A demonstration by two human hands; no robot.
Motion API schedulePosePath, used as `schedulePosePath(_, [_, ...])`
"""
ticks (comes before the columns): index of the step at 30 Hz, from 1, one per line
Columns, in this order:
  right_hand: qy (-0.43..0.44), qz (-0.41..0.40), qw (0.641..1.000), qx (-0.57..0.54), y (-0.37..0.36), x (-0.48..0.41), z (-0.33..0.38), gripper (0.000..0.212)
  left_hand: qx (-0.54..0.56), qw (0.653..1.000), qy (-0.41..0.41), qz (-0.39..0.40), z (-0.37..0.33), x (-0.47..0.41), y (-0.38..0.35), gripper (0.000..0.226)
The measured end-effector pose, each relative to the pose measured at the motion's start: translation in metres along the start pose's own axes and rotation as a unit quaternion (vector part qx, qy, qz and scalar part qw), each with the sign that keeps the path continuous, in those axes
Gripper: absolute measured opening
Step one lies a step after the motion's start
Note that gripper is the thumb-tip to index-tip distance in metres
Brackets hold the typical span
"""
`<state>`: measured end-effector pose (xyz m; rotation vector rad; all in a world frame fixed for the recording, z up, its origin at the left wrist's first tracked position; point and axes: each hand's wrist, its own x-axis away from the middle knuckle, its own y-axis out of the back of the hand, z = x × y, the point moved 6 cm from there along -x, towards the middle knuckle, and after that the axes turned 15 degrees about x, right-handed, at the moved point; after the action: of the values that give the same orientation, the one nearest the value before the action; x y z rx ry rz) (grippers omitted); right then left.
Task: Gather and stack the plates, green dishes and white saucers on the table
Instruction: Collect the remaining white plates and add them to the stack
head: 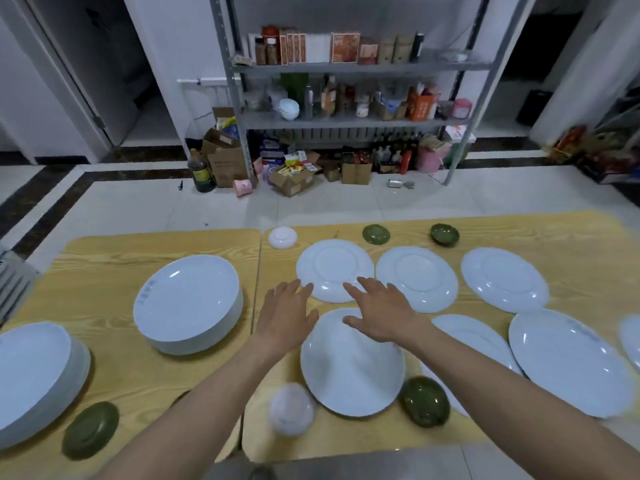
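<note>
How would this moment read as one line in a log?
left hand: open, at rim of upside-down round white plate | right hand: open, fingers over same rim | stack of white plates: at left, untouched

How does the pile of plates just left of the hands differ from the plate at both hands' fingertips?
The pile of plates is many stacked high; the single plate lies alone. The pile sits untouched on the left tabletop; the single plate is on the right one, left hand and right hand at its near edge. Both are white.
</note>
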<state>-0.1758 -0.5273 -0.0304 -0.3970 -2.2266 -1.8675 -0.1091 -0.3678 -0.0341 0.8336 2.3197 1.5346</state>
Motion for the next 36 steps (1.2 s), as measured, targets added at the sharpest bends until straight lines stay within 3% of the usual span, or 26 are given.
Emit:
schedulePosePath(9, [-0.084, 0.019, 0.996, -0.022, -0.067, 0.121, -0.157, 0.077, 0.004, 0.998, -0.058, 0.000, -0.180, -0.008, -0.072, 0.063])
schedulePosePath(19, [-0.158, 0.022, 0.984, -0.079, -0.123, 0.196, -0.255, 0.080, -0.002, 0.992, -0.119, 0.041, -0.308, -0.012, -0.142, 0.065])
schedulePosePath(30, [-0.179, 0.000, 0.982, -0.065, -0.135, 0.169, -0.348, 0.080, 0.013, 0.990, -0.136, 0.033, -0.383, -0.095, -0.174, 0.064])
schedulePosePath(36, [-0.192, -0.020, 0.979, -0.065, -0.138, 0.122, -0.401, 0.077, 0.045, 0.993, -0.104, 0.038, -0.407, -0.159, -0.199, 0.062])
